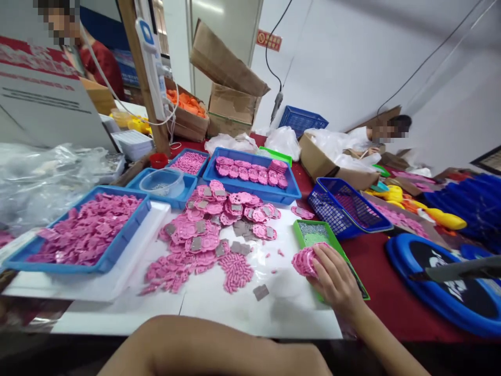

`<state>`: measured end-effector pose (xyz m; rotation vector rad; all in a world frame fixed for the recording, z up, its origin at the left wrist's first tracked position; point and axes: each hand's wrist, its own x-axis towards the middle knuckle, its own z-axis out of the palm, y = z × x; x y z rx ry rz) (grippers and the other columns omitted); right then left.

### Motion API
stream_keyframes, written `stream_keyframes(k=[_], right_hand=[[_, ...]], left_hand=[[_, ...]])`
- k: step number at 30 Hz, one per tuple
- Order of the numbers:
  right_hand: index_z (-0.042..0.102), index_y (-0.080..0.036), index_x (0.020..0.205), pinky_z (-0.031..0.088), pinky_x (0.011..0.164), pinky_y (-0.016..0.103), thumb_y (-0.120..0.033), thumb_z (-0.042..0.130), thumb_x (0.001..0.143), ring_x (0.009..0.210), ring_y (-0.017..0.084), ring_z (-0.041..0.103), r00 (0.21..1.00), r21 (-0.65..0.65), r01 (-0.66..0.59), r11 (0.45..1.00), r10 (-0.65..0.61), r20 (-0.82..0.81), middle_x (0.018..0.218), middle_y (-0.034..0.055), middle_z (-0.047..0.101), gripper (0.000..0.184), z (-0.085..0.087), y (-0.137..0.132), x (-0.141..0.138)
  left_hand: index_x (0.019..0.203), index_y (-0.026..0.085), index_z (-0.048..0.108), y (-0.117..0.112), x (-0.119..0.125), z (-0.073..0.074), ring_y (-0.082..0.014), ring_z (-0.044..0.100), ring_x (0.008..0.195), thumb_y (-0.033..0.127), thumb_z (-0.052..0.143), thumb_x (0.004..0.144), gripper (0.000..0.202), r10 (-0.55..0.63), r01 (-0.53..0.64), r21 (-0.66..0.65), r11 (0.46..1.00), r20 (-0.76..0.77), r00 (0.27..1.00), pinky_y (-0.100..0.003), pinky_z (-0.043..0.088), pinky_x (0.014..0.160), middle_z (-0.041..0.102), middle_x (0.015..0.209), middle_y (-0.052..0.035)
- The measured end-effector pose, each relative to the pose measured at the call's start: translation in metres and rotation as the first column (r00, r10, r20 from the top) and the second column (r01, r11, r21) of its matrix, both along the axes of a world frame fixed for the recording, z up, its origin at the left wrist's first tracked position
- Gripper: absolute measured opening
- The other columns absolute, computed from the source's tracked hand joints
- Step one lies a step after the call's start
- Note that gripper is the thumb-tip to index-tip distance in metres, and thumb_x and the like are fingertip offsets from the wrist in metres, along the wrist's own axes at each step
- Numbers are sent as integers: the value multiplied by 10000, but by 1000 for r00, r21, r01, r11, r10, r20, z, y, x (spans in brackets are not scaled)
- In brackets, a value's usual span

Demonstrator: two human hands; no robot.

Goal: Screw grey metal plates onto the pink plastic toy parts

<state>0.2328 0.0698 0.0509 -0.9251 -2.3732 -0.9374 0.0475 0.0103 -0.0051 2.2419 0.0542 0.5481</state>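
Note:
My right hand (336,277) is closed around a small stack of pink plastic parts (303,261) with scalloped edges. It holds them over the left side of a green tray (332,230) with tiny grey bits inside. Across the bottom edge runs my left arm; my left hand lies outside the picture. On the white work surface (203,308) is a heap of similar pink parts (203,224), some with grey plates on them. Smaller pink pieces (236,271) lie in front of it, near a loose grey plate (261,292).
A blue tray (113,250) of pink pieces stands left. Behind the heap, another blue tray (254,194) holds rows of pink parts. A blue basket (329,209) and a blue-rimmed board (407,292) are to the right. Two other people are in the background.

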Motion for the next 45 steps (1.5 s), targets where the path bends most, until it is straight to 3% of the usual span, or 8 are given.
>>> stream_keyframes(k=[3,5,7,13,18,24,35,45], right_hand=[[577,-168,1325,598,1080,608,-160,757,853,1498,380,461,999,-8,-35,999,35,-21,1627,211,432,505,-4,-10,3],[586,-194,1323,590,1093,610,-137,745,854,1502,372,457,997,-12,-72,997,72,-25,1636,187,428,499,-3,-15,4],[596,-190,1310,584,1096,625,-107,742,843,1497,381,461,993,-4,-114,993,114,-24,1644,192,412,496,-2,-17,4],[628,-133,1217,567,1095,633,-86,658,885,1496,422,443,970,-16,-232,973,232,65,1611,239,442,336,3,-13,0],[645,-110,1194,515,1163,587,-92,597,933,1533,389,392,951,-52,-273,961,277,138,1465,228,591,266,2,-12,2],[620,-141,1258,513,1165,579,-23,637,885,1559,377,352,956,-125,-277,953,287,63,1568,235,451,391,2,-16,6],[602,-184,1315,471,1207,579,-77,677,879,1517,328,438,978,-130,-204,970,197,-67,1449,172,596,455,-21,-20,9],[401,-125,1565,522,1147,558,-76,674,873,1505,351,440,977,-112,-16,994,-8,-212,1494,236,548,746,-33,-18,7]], left_hand=[[933,249,654,32,-13,25,-226,668,878,501,441,1062,354,158,-152,-64,986,115,981,-383,581,809,666,923,-94],[1020,219,615,57,-23,48,-256,623,993,537,463,1036,352,538,-449,-340,826,241,807,-464,537,949,649,1021,-123],[1204,214,552,81,-31,66,-270,572,1155,589,533,994,430,710,-539,-577,614,103,697,-488,488,1046,583,1262,-146],[1499,242,363,127,-32,65,-230,652,982,762,726,796,947,96,-262,-925,274,-245,965,-438,568,874,552,1361,-148],[1467,268,443,144,-33,55,-199,684,882,672,916,644,1031,-97,-220,-935,278,-255,962,-403,577,823,617,1294,-112],[1322,264,606,155,-34,50,-228,704,892,668,954,575,918,-243,-122,-969,216,-174,954,-435,578,848,671,1128,-73],[1529,319,461,145,-32,42,-188,709,894,259,986,611,1059,-101,-115,-971,209,-139,985,-361,573,814,685,1161,-72],[1319,275,576,148,-6,55,-162,696,764,281,832,733,640,151,-390,-891,232,-363,919,-410,640,778,681,1053,-38]])
